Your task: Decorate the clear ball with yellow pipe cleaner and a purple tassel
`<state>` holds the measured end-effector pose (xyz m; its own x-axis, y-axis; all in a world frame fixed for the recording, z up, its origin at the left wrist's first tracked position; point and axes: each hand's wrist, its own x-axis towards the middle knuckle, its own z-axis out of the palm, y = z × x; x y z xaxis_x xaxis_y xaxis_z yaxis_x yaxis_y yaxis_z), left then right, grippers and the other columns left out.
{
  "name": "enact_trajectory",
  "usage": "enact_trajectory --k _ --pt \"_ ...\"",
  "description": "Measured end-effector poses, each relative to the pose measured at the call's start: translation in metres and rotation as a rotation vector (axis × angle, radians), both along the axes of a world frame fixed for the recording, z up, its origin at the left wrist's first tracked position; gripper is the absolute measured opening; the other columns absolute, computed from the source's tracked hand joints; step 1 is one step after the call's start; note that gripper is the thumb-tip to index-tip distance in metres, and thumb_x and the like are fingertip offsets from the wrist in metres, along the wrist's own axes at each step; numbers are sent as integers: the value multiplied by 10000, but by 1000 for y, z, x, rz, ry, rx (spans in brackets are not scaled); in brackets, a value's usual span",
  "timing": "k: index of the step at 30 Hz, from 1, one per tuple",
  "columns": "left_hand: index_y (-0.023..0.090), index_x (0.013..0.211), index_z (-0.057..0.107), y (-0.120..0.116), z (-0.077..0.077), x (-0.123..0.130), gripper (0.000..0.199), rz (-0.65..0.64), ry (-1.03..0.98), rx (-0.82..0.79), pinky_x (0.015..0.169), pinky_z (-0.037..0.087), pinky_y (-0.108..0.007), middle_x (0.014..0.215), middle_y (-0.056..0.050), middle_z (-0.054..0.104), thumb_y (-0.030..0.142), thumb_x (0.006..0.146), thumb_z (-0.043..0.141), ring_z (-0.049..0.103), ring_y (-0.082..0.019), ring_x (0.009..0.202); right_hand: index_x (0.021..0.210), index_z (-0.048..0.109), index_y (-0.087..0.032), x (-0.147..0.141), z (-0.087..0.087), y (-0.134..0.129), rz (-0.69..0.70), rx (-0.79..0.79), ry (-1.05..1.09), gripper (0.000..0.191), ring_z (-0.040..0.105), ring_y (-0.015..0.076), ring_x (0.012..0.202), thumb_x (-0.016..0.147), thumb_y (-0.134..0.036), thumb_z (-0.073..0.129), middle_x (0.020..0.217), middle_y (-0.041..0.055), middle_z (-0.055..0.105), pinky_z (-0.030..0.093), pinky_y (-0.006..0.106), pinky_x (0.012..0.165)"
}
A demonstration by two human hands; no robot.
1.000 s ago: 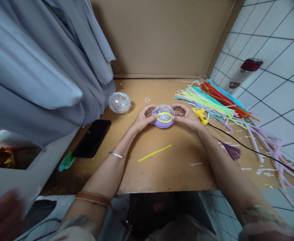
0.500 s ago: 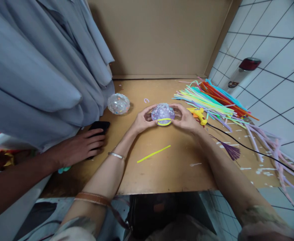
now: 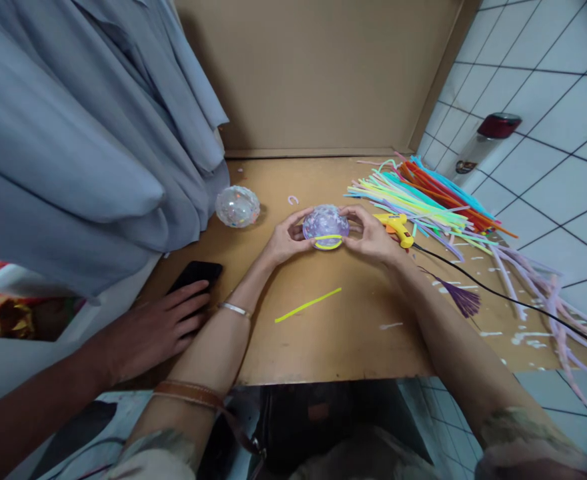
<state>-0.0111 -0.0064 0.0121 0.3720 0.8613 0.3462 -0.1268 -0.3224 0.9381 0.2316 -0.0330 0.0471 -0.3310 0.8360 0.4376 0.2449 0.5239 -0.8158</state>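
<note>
A clear, purple-tinted ball with pale speckles (image 3: 326, 221) is held between both my hands over the middle of the table. My left hand (image 3: 288, 241) grips its left side, thumb at the lower front. On the opposite side my right hand (image 3: 368, 235) has fingers behind and thumb in front. Along the ball's lower front, between the two thumbs, curves a yellow pipe cleaner (image 3: 328, 245). Another yellow pipe cleaner (image 3: 308, 305) lies straight on the table, nearer to me. Behind the ball is a small pale pink curved piece (image 3: 293, 200).
Another clear ball (image 3: 237, 207) sits left. A person's hand (image 3: 173, 323) rests beside a black phone (image 3: 196, 272). On the right are a yellow glue gun (image 3: 398, 230) with cord, many coloured pipe cleaners (image 3: 423, 193), a purple tassel (image 3: 461, 299) and a red-lidded clear container (image 3: 483, 143).
The other person's hand has slid toward me, off most of the phone, uncovering it. My hands and the ball stay nearly still.
</note>
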Motion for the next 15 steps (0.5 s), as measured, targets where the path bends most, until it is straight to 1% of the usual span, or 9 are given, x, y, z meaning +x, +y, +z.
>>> enact_trajectory --k 8,15 --pt "150 1430 586 0 -2 0 1001 10 -18 -20 1071 580 -501 1454 -227 634 497 571 967 725 -327 1187 1160 567 -283 -1 1 -2 9 11 -5 491 637 306 1287 733 -280 810 1353 95 607 548 555 1112" --pt "156 1428 594 0 -2 1 990 15 -25 -26 1066 581 -527 1474 -227 623 479 570 968 723 -335 1190 1161 565 -292 0 -2 1 3 12 -7 491 623 306 1302 724 -241 784 1355 91 605 552 559 1107"
